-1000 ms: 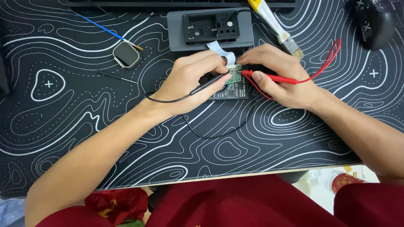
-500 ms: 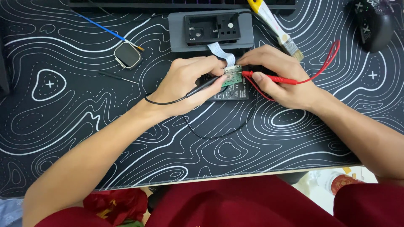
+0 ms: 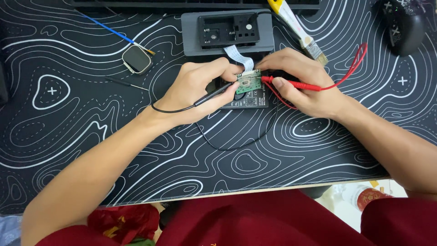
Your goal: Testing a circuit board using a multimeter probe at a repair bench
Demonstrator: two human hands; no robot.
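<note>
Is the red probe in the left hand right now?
No, the thin red test probe with its red lead is pinched in the right hand, while the left hand holds the slim black probe against the small green circuit board.

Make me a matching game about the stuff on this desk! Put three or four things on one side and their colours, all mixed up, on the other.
Things:
1. probe in the left hand
2. probe in the right hand
3. small circuit board
4. thin stick at the top left of the mat

Colours:
A. green
B. blue
C. black
D. red

Right pairs: 1-C, 2-D, 3-A, 4-B
</note>
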